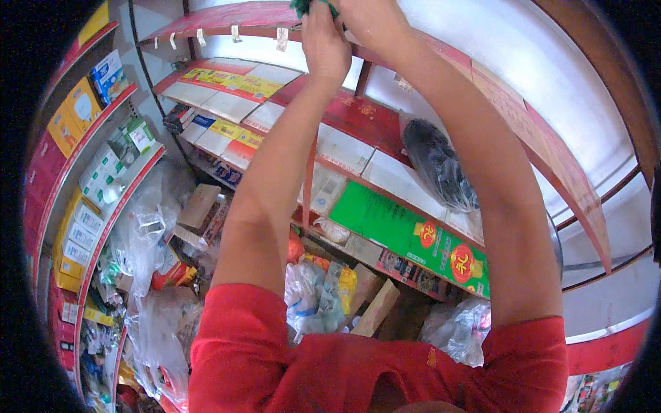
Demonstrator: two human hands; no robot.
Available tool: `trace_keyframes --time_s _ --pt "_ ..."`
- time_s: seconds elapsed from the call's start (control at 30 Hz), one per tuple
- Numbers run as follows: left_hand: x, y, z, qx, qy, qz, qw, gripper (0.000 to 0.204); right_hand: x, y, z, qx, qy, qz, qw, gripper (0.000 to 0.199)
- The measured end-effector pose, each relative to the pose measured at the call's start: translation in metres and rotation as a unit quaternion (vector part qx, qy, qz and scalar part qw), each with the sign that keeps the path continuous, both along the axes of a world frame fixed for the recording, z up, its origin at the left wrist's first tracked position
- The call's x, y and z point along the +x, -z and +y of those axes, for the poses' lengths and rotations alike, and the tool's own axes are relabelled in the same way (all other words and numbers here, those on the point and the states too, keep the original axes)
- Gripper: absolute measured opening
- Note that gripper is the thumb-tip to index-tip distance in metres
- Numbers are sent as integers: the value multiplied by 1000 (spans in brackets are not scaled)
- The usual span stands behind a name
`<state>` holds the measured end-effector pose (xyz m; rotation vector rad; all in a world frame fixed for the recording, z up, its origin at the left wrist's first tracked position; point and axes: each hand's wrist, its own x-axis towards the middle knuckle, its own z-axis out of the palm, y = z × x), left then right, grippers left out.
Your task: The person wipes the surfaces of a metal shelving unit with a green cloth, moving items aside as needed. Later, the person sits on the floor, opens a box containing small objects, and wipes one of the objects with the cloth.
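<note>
Both my arms reach up to the top of the view, above a red upper shelf (227,15). My left hand (325,43) is closed on a dark green cloth (303,7), which is bunched up at the upper edge and only partly in view. Close beside it, touching or almost touching, is my right hand (372,24). The fingers of that hand are largely cut off by the edge of the picture, so its grip does not show. Small paper tags (281,39) hang along the front edge of the shelf.
Lower shelves lined with flattened cartons, one a green panel (406,234), stand below my arms. A dark item in clear plastic (437,162) lies on one. Stocked shelves (103,179) rise at left. Plastic bags (155,323) and open boxes (200,213) crowd the floor.
</note>
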<state>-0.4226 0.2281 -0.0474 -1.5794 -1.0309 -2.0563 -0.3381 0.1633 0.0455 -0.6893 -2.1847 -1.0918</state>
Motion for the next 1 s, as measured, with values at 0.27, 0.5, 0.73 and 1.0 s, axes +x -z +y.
trace_keyframes --time_s 0.27,0.5,0.73,1.0 --pt "10 43 -44 -100 213 -153 960 34 -4 63 9 25 58 -15 998 19" --pt "-33 40 -74 -54 -29 -22 998 28 -10 43 -9 -102 -58 83 990 12" --pt "-26 54 -66 -212 30 -14 977 20 -17 75 3 47 41 -27 998 13" --pt "-19 97 -30 -134 95 7 986 22 -12 103 7 32 68 -69 995 14"
